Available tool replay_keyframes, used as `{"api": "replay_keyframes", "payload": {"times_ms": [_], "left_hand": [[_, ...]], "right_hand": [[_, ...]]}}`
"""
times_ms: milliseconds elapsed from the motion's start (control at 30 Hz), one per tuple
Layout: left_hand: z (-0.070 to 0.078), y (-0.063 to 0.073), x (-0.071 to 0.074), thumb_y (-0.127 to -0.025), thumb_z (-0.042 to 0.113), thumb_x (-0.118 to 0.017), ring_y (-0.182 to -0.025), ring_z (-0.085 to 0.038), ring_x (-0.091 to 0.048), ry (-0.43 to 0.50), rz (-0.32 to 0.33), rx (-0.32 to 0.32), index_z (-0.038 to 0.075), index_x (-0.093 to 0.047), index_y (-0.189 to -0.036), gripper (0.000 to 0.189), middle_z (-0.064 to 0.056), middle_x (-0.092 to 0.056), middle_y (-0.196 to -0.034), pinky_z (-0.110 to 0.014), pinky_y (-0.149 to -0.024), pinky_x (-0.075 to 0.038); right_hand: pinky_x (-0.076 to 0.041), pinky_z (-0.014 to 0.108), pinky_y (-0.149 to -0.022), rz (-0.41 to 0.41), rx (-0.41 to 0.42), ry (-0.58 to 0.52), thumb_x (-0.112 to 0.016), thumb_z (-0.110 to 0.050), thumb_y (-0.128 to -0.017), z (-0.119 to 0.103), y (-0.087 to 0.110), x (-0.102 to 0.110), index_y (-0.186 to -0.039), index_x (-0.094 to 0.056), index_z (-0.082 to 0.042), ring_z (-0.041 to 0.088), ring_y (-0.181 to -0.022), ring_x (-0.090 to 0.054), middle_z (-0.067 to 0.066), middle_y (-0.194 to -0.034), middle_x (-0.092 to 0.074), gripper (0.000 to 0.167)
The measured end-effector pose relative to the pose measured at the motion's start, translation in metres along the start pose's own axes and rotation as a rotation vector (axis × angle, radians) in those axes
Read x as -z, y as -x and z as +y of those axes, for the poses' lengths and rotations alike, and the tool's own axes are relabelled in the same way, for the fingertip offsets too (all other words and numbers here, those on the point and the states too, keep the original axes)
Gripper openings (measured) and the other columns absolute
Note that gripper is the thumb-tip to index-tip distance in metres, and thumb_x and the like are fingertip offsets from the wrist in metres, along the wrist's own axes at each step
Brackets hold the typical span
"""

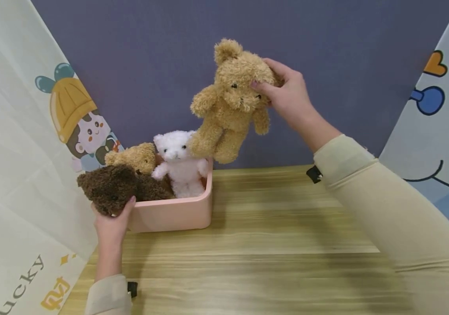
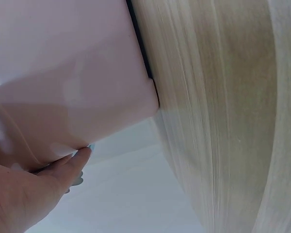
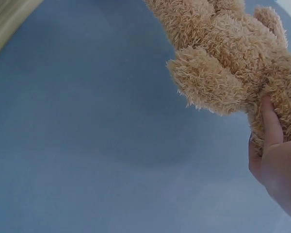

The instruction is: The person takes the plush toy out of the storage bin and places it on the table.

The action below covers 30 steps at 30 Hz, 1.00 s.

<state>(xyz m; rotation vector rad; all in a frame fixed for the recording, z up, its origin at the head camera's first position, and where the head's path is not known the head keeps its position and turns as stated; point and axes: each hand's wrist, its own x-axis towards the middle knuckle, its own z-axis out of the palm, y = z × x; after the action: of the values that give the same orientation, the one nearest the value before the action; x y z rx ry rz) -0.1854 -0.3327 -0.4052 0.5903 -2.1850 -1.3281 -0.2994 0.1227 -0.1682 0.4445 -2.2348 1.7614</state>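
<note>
My right hand (image 1: 289,94) grips a tan teddy bear (image 1: 228,109) by the side of its head and holds it up, upright and slightly tilted. In the right wrist view, fingers press into the plush of the bear (image 3: 233,53). My left hand (image 1: 111,225) holds the front left corner of a pink bin (image 1: 173,214), whose outer wall (image 2: 87,73) fills much of the left wrist view. Inside the bin sit a white teddy bear (image 1: 181,168), another tan bear (image 1: 135,157) and a dark brown bear (image 1: 110,186). The brown bear's head hangs over the bin's left end.
The bin stands on a wood-grain table (image 1: 271,245) against a blue-grey back panel (image 1: 161,65). A pale printed sheet (image 1: 19,175) rises on the left, close to the bin. Another cartoon-printed panel (image 1: 441,144) stands on the right.
</note>
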Motion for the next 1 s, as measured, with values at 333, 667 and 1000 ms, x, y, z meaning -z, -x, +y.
{"api": "replay_keyframes", "payload": {"times_ms": [333,667,1000], "left_hand": [[-0.002,-0.003,-0.001,-0.087,0.055,-0.083,-0.158,-0.049,-0.033,-0.011,-0.012,0.010,0.018,-0.008,-0.171,0.118,-0.029,-0.029,-0.171,-0.065,-0.129,-0.028],[-0.002,-0.002,-0.001,-0.088,0.056,-0.081,-0.159,-0.048,-0.031,-0.012,-0.030,0.038,0.018,-0.004,-0.171,0.120,-0.028,-0.025,-0.173,-0.065,-0.129,-0.028],[-0.001,-0.003,0.000,-0.086,0.057,-0.083,-0.159,-0.045,-0.033,-0.008,-0.014,0.028,0.020,-0.008,-0.171,0.119,-0.024,-0.029,-0.173,-0.064,-0.130,-0.028]], "right_hand": [[-0.051,0.046,-0.114,-0.058,-0.050,0.428,-0.072,-0.044,-0.101,0.033,-0.008,0.021,-0.165,-0.035,-0.041,0.024,-0.143,-0.054,0.003,-0.163,-0.049,0.074],[-0.047,0.056,-0.102,-0.208,0.043,0.552,-0.068,-0.025,-0.107,0.090,-0.003,-0.005,-0.166,-0.040,-0.024,0.036,-0.136,-0.051,0.016,-0.161,-0.049,0.065],[-0.049,0.055,-0.103,-0.298,0.024,0.568,-0.068,-0.018,-0.106,0.117,-0.001,-0.030,-0.165,-0.041,-0.024,0.034,-0.128,-0.053,0.015,-0.162,-0.048,0.065]]}}
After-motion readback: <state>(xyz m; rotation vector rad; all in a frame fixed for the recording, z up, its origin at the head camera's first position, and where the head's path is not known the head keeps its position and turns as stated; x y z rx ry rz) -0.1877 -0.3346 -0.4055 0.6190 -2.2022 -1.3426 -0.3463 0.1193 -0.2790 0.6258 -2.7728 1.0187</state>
